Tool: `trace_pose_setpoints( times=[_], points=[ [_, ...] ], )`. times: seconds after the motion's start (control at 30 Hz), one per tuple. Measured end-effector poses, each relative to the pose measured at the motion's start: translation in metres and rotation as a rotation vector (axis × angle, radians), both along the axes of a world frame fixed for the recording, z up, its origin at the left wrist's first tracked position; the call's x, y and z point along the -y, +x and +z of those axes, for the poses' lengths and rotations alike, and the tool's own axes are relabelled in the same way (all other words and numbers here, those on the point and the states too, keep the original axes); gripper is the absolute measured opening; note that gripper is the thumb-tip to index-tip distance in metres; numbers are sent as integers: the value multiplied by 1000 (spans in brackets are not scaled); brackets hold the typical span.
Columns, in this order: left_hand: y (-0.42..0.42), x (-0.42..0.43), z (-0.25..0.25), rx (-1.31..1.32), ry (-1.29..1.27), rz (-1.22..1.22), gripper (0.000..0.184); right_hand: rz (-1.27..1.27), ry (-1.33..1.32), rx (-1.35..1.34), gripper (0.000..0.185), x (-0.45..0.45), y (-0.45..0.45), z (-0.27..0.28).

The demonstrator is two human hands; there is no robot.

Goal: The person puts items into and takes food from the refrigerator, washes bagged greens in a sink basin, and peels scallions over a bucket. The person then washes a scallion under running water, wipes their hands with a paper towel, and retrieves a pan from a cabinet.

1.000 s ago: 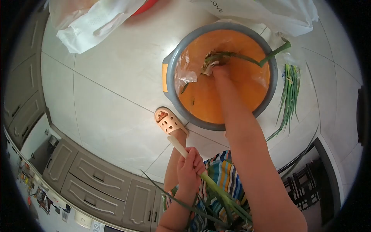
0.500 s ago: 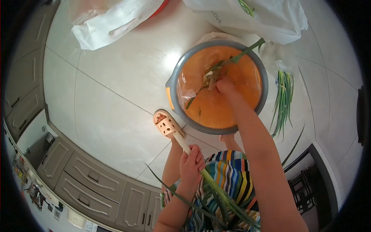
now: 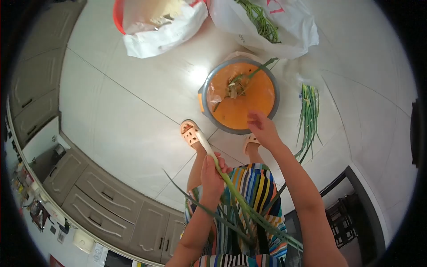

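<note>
My left hand (image 3: 212,175) is closed around the lower stalk of a large green onion (image 3: 227,180). Its white end points away from me over the floor, and its long leaves trail back across my lap. My right hand (image 3: 262,127) hovers above the near rim of an orange bin (image 3: 231,113) with a grey rim and a clear plastic liner. The fingers look loosely apart, with nothing visible in them. Inside the bin lie onion roots and peelings (image 3: 235,86), and a green leaf (image 3: 262,66) sticks out over the far rim.
A bunch of thin green onions (image 3: 308,111) lies on the floor right of the bin. Beyond it stand a white bag (image 3: 298,38) holding long green vegetables (image 3: 260,22) and a red container (image 3: 118,18) lined with a white bag. Cabinets (image 3: 106,196) line the left side.
My right hand has drawn back from the peelings inside the bin to above its near rim. The left hand keeps its hold on the green onion. The view has shifted, showing more of the bags.
</note>
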State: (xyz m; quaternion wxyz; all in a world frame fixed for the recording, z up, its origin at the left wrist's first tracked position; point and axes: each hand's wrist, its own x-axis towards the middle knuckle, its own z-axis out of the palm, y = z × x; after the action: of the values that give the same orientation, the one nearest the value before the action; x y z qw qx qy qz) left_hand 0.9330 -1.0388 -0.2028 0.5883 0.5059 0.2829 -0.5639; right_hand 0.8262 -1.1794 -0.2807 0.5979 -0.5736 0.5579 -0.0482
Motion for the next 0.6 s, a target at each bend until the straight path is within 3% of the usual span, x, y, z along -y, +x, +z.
trace_pose_setpoints(
  times=[0.07,0.2,0.27,0.37,0.47,0.6],
  points=[
    [13,14,40,64,-16,-2,21,8,252,62,24,-2,-4,38],
    [36,34,114,228,-108,10,19,172,334,49,18,-25,-7,143],
    [52,38,148,241,-231,24,17,455,380,129,16,-26,-4,189],
    [67,38,208,361,-256,61,15,632,136,343,21,-38,-8,238],
    [78,41,267,419,-380,58,12,602,41,413,24,-42,-4,275],
    [74,35,340,538,-327,104,13,619,115,526,28,-33,-3,319]
  ],
)
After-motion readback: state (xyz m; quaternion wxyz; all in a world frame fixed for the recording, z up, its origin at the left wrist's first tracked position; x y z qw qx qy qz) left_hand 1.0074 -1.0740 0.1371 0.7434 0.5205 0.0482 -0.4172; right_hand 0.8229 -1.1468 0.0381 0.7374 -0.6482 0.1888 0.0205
